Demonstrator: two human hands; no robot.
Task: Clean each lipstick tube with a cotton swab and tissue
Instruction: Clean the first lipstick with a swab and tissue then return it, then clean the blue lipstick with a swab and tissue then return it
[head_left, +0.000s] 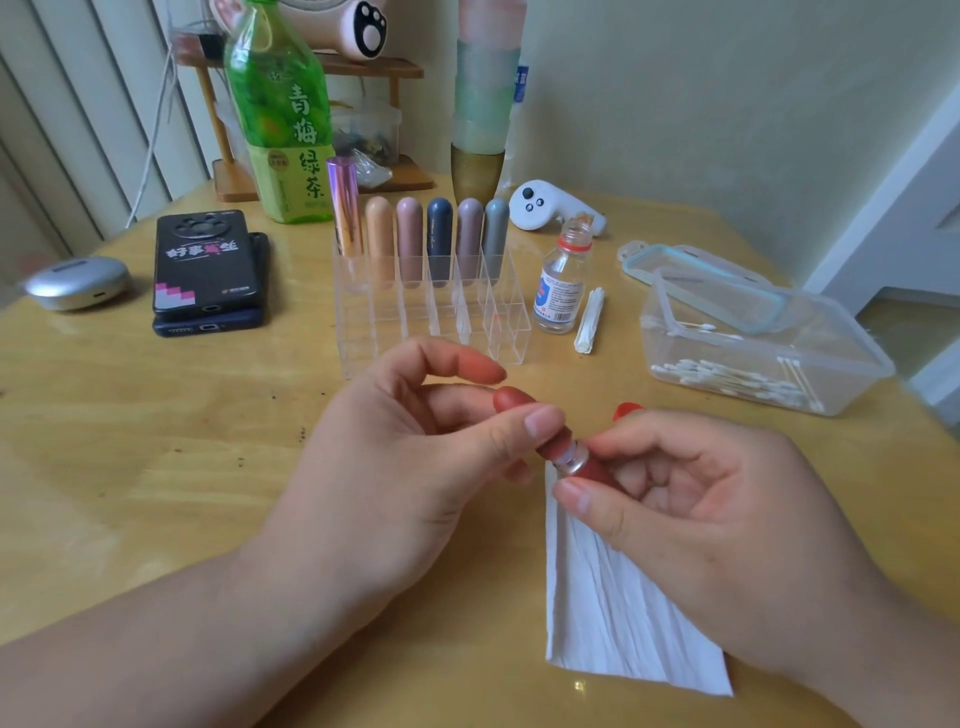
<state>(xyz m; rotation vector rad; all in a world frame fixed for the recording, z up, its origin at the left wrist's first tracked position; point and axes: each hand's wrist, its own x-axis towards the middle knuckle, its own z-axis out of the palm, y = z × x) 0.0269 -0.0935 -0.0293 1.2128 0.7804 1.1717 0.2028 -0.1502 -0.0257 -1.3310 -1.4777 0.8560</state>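
Note:
A red lipstick tube (571, 457) is held over the table between both hands. My left hand (415, 447) pinches its rounded red cap end, thumb on top. My right hand (691, 499) grips the red base, and a silver ring shows at the joint between them. A white tissue (613, 613) lies flat under my right hand. Several capped lipsticks (426, 234) stand in the back row of a clear acrylic organizer (509, 322). Cotton swabs (737, 379) lie in a clear plastic box (852, 353).
A small open glass bottle (561, 286) and a bundle of sticks (589, 322) stand right of the organizer. Two stacked phones (208, 270) and a silver case (78, 283) lie at the left. A green tea bottle (280, 114), white controller (545, 205) and box lid (701, 275) sit behind.

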